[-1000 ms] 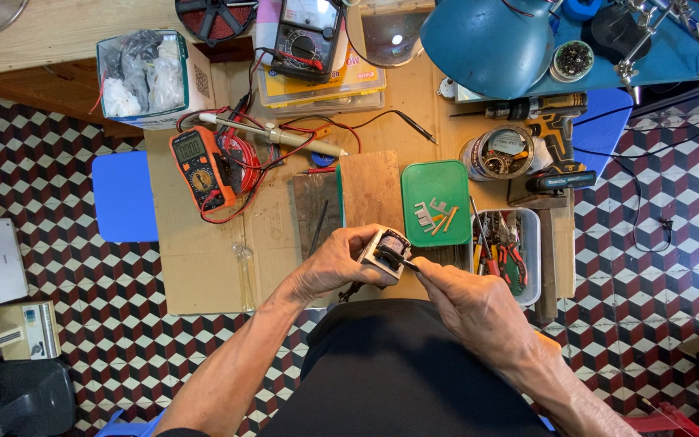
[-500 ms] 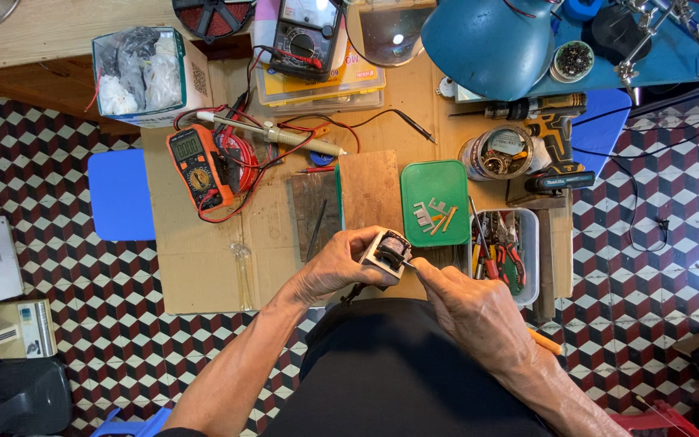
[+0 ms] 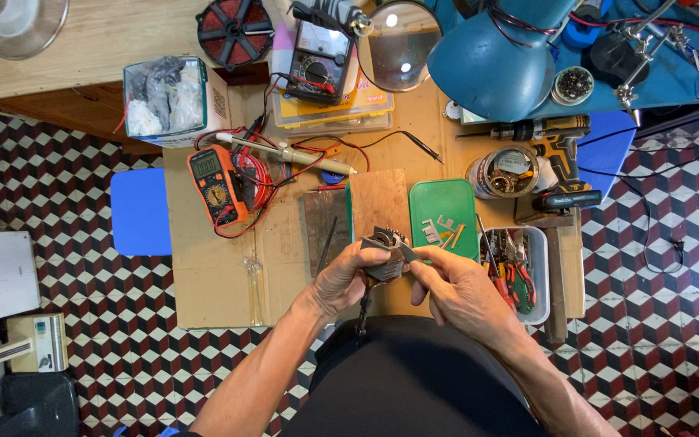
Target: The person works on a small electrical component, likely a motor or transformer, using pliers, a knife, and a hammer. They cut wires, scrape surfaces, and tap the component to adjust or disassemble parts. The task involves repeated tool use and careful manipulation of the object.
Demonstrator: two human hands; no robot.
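**Two hands on a small transformer core above a cluttered counter**

Where the two hands meet over the near edge of the counter (image 3: 204,283), a small transformer core (image 3: 385,252) with metal laminations is held just above the work surface. Left hand (image 3: 345,279): grip closed around the core's lower side, fingers wrapped under it. Right hand (image 3: 459,287): grip narrow, thumb and forefinger pinched on a thin metal piece at the core's right edge. Green tray (image 3: 443,214): just beyond the hands, holding a few loose metal strips. White bin (image 3: 537,279): right of the right hand, filled with pliers. Orange multimeter (image 3: 216,184): well to the left, beside a soldering iron (image 3: 289,152) and red leads. Blue lamp (image 3: 499,57): far edge, next to a round magnifier (image 3: 400,44). Floor (image 3: 58,178): cube-patterned tiles around the counter.
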